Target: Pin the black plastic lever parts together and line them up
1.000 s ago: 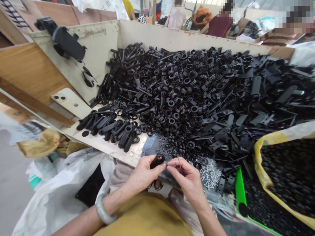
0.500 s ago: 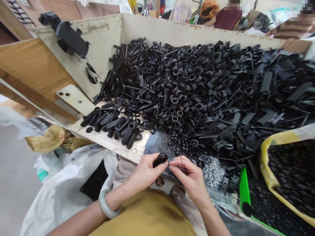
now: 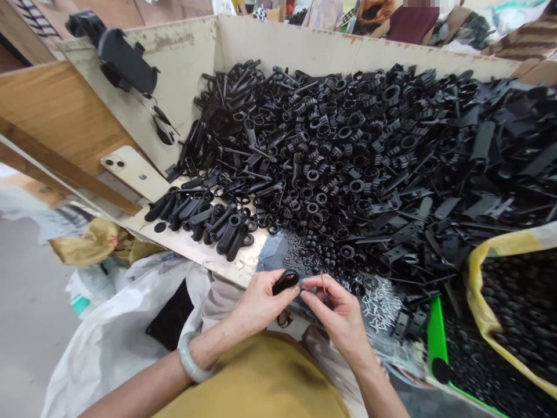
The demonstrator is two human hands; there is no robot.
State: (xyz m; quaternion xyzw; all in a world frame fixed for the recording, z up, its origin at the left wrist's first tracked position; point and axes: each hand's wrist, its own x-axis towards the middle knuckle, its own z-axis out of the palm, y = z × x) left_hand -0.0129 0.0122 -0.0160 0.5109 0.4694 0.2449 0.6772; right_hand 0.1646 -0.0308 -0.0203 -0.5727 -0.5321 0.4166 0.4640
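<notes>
**Left hand:** my left hand [image 3: 260, 303] is closed around a black plastic piece [image 3: 286, 281], thumb and fingers gripping it firmly, with a pale bangle [image 3: 192, 357] on that wrist.

**Right hand:** my right hand [image 3: 334, 310] is pinched almost shut on a thin pin [image 3: 323, 285]; it is too fine to make out more.

**Where the work is:** both hands sit just above the near edge of the bin, close together but not touching, the piece and the pin just apart.

**In front of my hands:** small black beads [image 3: 313, 253] and a heap of white pins [image 3: 380, 305] lie just past my fingers.

**Bin:** a pale board bin [image 3: 278, 43] holds a big pile of black plastic parts [image 3: 331, 157], with a row of black clips [image 3: 195, 223] at its near left.

**Upper left:** a phone [image 3: 133, 173] lies against the bin wall, below a black holder [image 3: 126, 61].

**Right:** a yellow-edged sack [image 3: 509, 302] is full of black pieces, beside a green strip [image 3: 436, 331].

**Lower left:** a white plastic sack [image 3: 122, 307] lies on the grey floor [image 3: 30, 307].

**Room:** a person in a maroon top [image 3: 413, 24] sits beyond the bin.
</notes>
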